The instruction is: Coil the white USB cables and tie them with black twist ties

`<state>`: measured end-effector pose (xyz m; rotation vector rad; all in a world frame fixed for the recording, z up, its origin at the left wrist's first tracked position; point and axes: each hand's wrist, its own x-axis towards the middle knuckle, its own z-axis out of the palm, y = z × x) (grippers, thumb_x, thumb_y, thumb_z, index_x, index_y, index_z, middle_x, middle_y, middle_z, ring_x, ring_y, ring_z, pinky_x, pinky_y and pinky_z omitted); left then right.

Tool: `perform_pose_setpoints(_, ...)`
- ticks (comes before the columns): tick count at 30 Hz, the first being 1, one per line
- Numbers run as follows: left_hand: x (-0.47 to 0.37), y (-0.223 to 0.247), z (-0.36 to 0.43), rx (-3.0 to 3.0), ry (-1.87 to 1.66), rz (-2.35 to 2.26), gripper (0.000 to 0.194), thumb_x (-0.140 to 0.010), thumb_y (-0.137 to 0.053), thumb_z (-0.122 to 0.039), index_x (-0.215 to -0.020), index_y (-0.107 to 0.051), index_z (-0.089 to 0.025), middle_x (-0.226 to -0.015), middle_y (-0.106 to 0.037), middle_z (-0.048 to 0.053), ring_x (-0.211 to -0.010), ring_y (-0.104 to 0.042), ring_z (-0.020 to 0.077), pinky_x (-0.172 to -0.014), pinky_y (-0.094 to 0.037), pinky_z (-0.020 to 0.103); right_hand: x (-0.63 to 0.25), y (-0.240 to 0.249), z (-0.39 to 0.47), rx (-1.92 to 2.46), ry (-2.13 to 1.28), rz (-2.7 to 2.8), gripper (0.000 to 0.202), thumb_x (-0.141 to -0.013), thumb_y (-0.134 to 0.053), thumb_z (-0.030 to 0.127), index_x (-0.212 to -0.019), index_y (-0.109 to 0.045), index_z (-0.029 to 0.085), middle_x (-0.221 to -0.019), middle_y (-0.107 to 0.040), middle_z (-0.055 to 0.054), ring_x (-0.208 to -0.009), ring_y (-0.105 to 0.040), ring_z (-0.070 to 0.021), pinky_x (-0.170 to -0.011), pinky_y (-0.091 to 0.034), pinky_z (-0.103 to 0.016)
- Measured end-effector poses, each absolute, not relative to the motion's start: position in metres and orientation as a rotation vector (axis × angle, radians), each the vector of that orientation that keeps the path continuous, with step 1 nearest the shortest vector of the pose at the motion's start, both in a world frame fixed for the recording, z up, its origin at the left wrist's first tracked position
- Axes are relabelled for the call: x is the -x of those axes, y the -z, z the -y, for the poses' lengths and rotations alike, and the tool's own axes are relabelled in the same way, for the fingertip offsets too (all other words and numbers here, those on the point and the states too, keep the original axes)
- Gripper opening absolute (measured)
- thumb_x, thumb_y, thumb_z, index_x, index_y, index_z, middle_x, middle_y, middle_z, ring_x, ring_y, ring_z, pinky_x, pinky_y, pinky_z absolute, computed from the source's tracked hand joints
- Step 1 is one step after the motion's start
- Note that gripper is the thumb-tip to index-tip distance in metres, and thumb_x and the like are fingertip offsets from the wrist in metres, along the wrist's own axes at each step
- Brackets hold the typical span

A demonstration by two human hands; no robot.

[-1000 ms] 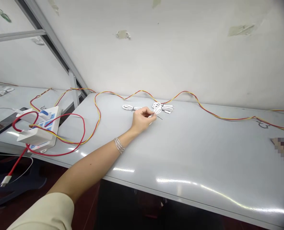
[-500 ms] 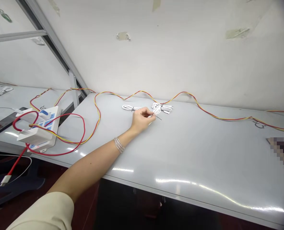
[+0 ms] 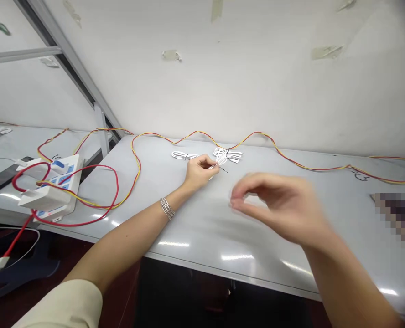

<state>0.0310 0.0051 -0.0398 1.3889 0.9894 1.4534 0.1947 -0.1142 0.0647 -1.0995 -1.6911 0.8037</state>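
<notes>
Pinched between the thumb and fingers of my left hand (image 3: 200,171) is a coiled white cable (image 3: 222,156). A thin black twist tie sticks out to the right of my fingertips. My grip hides the near part of this coil. Behind it, touching or overlapping, lies another white cable bundle (image 3: 235,156). A third tied white cable (image 3: 180,155) lies on the table just left of my left hand. Closer to me, my right hand (image 3: 281,205) hovers above the table, blurred by motion. Its thumb and fingertips meet in a ring, and nothing shows between them.
The grey table (image 3: 257,259) meets a white wall (image 3: 250,82). A twisted red and yellow wire (image 3: 293,165) runs along the back. Left stands a power strip (image 3: 70,175) with chargers and a red cable (image 3: 117,187). Black twist ties (image 3: 360,176) and a pixelated object (image 3: 399,218) lie right.
My right hand has come into view from the lower right. My left hand keeps hold of the white cable in about the same place. The view has shifted slightly.
</notes>
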Motion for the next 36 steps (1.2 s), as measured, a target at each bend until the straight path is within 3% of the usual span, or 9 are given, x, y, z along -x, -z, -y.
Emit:
perform_pose_setpoints(2, -0.031, 0.038, -0.005, -1.376, -1.433, -0.973, 0.021, -0.061, -0.081, -0.021, -0.061, -0.060, -0.016, -0.062, -0.062, -0.001, -0.057, -0.054, 0.0087, -0.057, -0.045, 0.024, -0.192, -0.050, 0.081, 1.224, -0.747, 1.696, 0.014, -0.077, -0.081, 0.032, -0.084, -0.073, 0.023, -0.086, -0.075, -0.005, -0.074, -0.068, -0.0202, -0.070, -0.057, -0.036)
perform_pose_setpoints(5, -0.030, 0.037, -0.006, -1.344, -1.416, -0.997, 0.023, -0.060, -0.081, -0.023, -0.060, -0.059, -0.016, -0.060, -0.061, -0.002, -0.054, -0.052, 0.0081, -0.054, -0.043, 0.024, -0.189, -0.016, 0.036, 1.452, -0.620, 1.587, 0.026, -0.073, -0.078, 0.028, -0.095, -0.070, 0.019, -0.101, -0.075, -0.008, -0.078, -0.069, -0.0202, -0.074, -0.057, -0.038)
perform_pose_setpoints(7, -0.030, 0.037, -0.006, -1.329, -1.426, -1.006, 0.021, -0.060, -0.080, -0.021, -0.060, -0.060, -0.017, -0.060, -0.062, -0.001, -0.055, -0.054, 0.0087, -0.054, -0.044, 0.024, -0.186, 0.004, 0.021, 1.522, -0.641, 1.558, 0.031, -0.072, -0.079, 0.035, -0.095, -0.069, 0.017, -0.095, -0.074, -0.008, -0.074, -0.068, -0.0196, -0.076, -0.056, -0.038)
perform_pose_setpoints(12, -0.031, 0.036, -0.006, -1.352, -1.463, -1.017, 0.012, -0.060, -0.076, -0.017, -0.060, -0.064, -0.017, -0.063, -0.066, 0.000, -0.058, -0.056, 0.0106, -0.055, -0.044, 0.025, -0.185, 0.019, 0.022, 1.505, -0.802, 1.489, 0.027, -0.084, -0.065, 0.043, -0.087, -0.069, 0.016, -0.081, -0.074, -0.007, -0.066, -0.067, -0.0178, -0.068, -0.053, -0.033)
perform_pose_setpoints(15, -0.031, 0.037, -0.005, -1.432, -1.450, -1.014, 0.007, -0.062, -0.073, -0.015, -0.061, -0.066, -0.017, -0.066, -0.070, 0.001, -0.064, -0.061, 0.0125, -0.062, -0.047, 0.027, -0.189, 0.015, 0.024, 1.400, -1.056, 1.446, 0.041, -0.090, -0.058, 0.054, -0.086, -0.072, 0.016, -0.081, -0.075, -0.007, -0.056, -0.063, -0.0136, -0.062, -0.052, -0.029)
perform_pose_setpoints(19, -0.030, 0.036, -0.003, -1.640, -1.407, -1.011, 0.013, -0.069, -0.072, -0.016, -0.059, -0.065, -0.018, -0.062, -0.067, 0.000, -0.063, -0.058, 0.0132, -0.063, -0.045, 0.028, -0.193, 0.006, 0.025, 1.357, -1.220, 1.483, 0.054, -0.085, -0.064, 0.068, -0.082, -0.073, 0.016, -0.084, -0.076, -0.008, -0.055, -0.062, -0.0120, -0.061, -0.051, -0.028)
perform_pose_setpoints(26, -0.029, 0.035, 0.001, -1.969, -1.457, -1.014, 0.026, -0.073, -0.076, -0.021, -0.055, -0.057, -0.020, -0.063, -0.062, 0.000, -0.064, -0.055, 0.0138, -0.066, -0.044, 0.030, -0.190, 0.001, 0.032, 1.389, -1.226, 1.491, 0.048, -0.079, -0.073, 0.062, -0.081, -0.072, 0.014, -0.064, -0.067, -0.003, -0.054, -0.059, -0.0132, -0.055, -0.047, -0.026)
perform_pose_setpoints(32, -0.028, 0.036, 0.001, -1.962, -1.421, -1.043, 0.009, -0.074, -0.072, -0.020, -0.073, -0.064, -0.019, -0.071, -0.068, -0.001, -0.067, -0.061, 0.0134, -0.065, -0.048, 0.027, -0.191, 0.010, 0.030, 1.347, -1.243, 1.451, 0.037, -0.080, -0.076, 0.050, -0.089, -0.072, 0.014, -0.078, -0.072, -0.006, -0.056, -0.058, -0.0122, -0.056, -0.047, -0.026)
perform_pose_setpoints(36, -0.026, 0.034, 0.000, -2.068, -1.341, -1.066, 0.010, -0.075, -0.070, -0.018, -0.073, -0.060, -0.019, -0.071, -0.066, -0.001, -0.067, -0.060, 0.0129, -0.067, -0.050, 0.027, -0.191, 0.019, 0.028, 1.344, -1.165, 1.487, 0.029, -0.082, -0.071, 0.045, -0.088, -0.070, 0.016, -0.077, -0.071, -0.005, -0.058, -0.059, -0.0140, -0.057, -0.046, -0.027)
